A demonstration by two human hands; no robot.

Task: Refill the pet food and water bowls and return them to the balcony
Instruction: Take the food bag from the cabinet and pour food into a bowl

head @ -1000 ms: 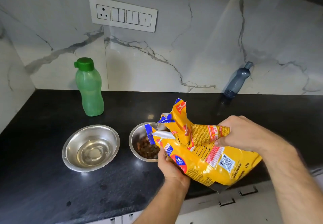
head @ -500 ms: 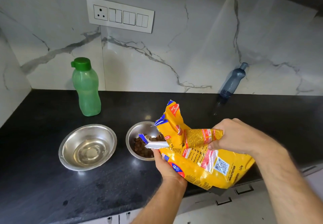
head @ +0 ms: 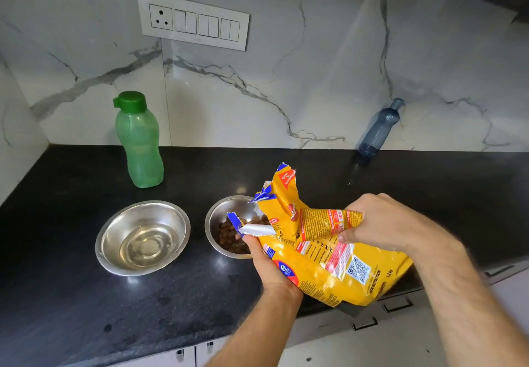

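The black worktop (head: 71, 295) carries everything here, and its front edge is where the biggest risk sits: the yellow pet food bag (head: 329, 260) hangs partly past that edge, its bottom over the cabinet fronts, so if either grip slackens the whole bag could drop to the floor and spill. The bag is tipped with its torn mouth over the food bowl (head: 217, 223), which already holds brown kibble; the opening is ragged and floppy, so a sudden slide of food could surge out faster than wanted and scatter pellets across the worktop. The water bowl (head: 143, 237) stands just beside the food bowl on the left, holding what looks like a shallow pool — stray kibble could land in it, or a nudge from the bag could slosh it. The right hand (head: 383, 223) has its fingers curled round the scrunched neck of the bag; the left hand (head: 269, 266) grips the lower front of the bag near the mouth, thumb over the foil — a crumpling pull there could fold the opening shut or twist it off the bowl.
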